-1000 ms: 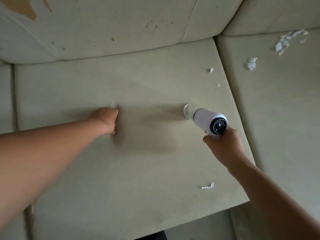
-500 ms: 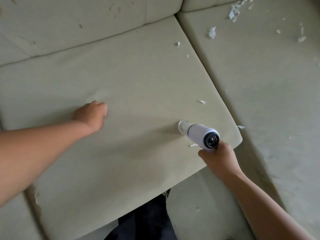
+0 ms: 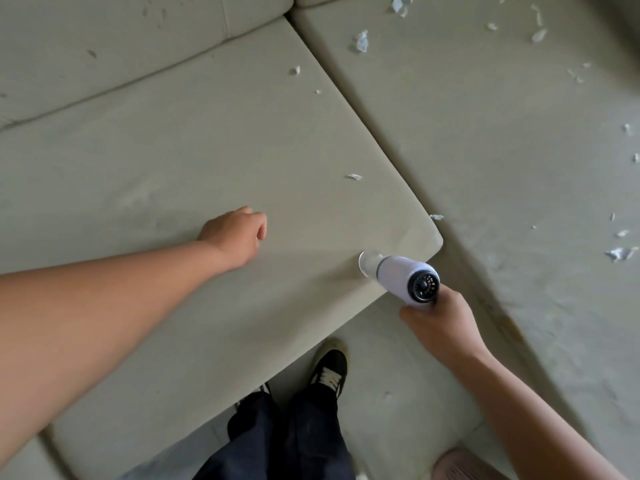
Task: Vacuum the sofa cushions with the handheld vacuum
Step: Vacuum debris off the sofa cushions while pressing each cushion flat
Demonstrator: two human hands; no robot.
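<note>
The handheld vacuum (image 3: 398, 276), gripped in the right hand (image 3: 440, 327), has travelled to the seat cushion (image 3: 173, 161)'s front right corner, where no scrap now shows. The left hand (image 3: 235, 237) rests loosely curled, holding nothing. Paper scraps (image 3: 353, 177) remain further back, so work is unfinished.

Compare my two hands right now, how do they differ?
The right hand grips the handheld vacuum near the cushion's corner; the left hand holds nothing. The left hand rests loosely curled on the seat cushion; the right hand hangs just off its front edge. Both are bare.
</note>
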